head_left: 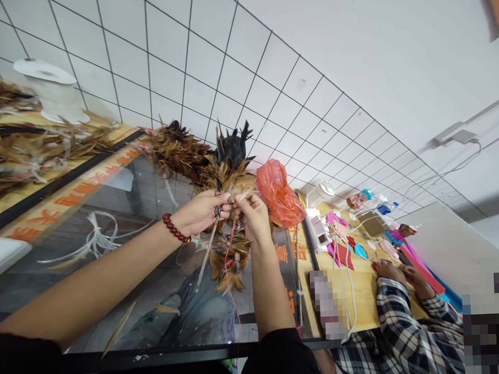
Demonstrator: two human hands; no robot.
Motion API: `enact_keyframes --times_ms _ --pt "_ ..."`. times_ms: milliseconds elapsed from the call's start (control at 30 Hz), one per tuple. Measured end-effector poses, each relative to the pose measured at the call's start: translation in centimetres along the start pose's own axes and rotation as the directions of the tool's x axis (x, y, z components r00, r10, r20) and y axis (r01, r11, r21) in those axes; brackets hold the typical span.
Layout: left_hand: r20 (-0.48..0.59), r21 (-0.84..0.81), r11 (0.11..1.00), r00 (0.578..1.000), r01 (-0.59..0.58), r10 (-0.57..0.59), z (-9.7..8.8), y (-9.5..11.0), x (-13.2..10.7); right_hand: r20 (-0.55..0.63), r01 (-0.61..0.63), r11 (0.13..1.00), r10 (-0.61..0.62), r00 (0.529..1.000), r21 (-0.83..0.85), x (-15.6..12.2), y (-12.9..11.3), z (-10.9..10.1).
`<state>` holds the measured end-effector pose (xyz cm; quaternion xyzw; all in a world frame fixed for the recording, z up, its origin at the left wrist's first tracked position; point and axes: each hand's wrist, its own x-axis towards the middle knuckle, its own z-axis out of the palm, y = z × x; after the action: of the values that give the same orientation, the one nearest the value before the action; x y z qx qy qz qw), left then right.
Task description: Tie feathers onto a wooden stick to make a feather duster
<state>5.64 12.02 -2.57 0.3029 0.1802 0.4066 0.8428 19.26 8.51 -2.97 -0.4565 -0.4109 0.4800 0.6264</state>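
My left hand (201, 211), with a dark red bead bracelet on its wrist, and my right hand (253, 214) meet over a glass tabletop (112, 259). Both pinch a bundle of brown and black feathers (226, 166) bound to a thin stick (206, 249) that slants down and left. A red string (228, 265) hangs from the bundle below my fingers. More brown feathers trail left from the bundle along the table's far edge. A crumpled red plastic bag (278, 194) sits just right of my right hand.
Loose feathers (33, 147) and a white spool (50, 88) lie at the far left before a tiled wall. A wooden table (361, 281) to the right carries coloured craft pieces. A person in a plaid shirt (404, 329) works there, hands on the table.
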Motion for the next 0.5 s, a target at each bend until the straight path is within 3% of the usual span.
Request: enact_keyframes --times_ms 100,267,400,500 --pt "-0.001 0.045 0.999 1.000 0.002 -0.002 0.0 -0.4 -0.1 0.017 0.017 0.999 -0.016 1.000 -0.029 -0.1 0.5 0.7" --pt "-0.071 0.102 0.994 0.997 0.023 -0.016 0.0 -0.2 -0.2 -0.099 0.047 0.998 -0.051 0.994 -0.048 0.3 0.1 -0.1" --pt "-0.153 0.063 0.998 0.988 0.024 -0.014 -0.4 0.7 0.1 -0.054 0.090 0.935 -0.115 0.992 -0.343 0.5 -1.7 -4.1" --pt "-0.163 0.030 0.999 0.986 0.043 -0.038 -0.8 1.6 0.3 -0.013 0.063 0.734 -0.098 0.995 -0.676 0.2 -3.3 -8.4"
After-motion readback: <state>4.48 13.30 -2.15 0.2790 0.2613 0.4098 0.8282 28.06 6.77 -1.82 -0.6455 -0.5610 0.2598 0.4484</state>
